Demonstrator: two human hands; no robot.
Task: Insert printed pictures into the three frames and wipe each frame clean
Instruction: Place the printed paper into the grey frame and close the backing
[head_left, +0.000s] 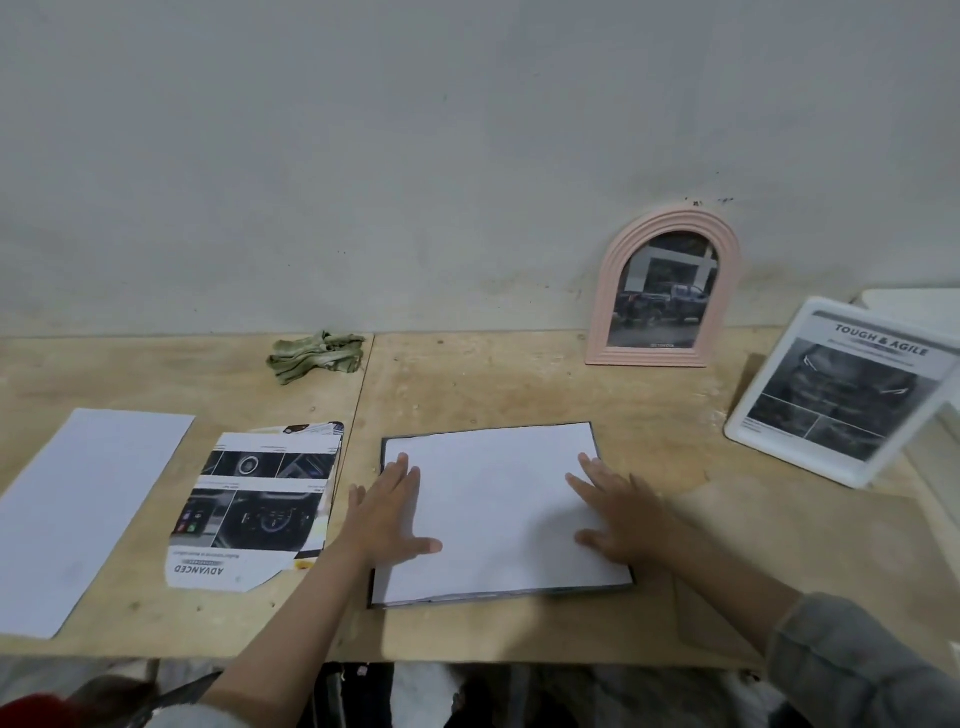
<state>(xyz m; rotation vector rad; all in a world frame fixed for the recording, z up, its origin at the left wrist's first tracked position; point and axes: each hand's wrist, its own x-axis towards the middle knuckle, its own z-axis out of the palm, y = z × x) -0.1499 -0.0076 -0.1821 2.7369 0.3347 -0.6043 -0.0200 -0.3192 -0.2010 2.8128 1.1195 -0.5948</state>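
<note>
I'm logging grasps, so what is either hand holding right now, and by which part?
Nothing is gripped. The left hand and right hand lie flat, fingers straight, pressing the white sheet onto the dark frame near its left and right edges.

arched frame: pink | cloth: green | standing frame: white | tabletop: tan

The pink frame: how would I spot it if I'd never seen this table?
Look to the grey wall behind the wooden table. The pink frame leans upright against it, right of centre. Only it has an arched top; the white frame nearby is rectangular.
</note>
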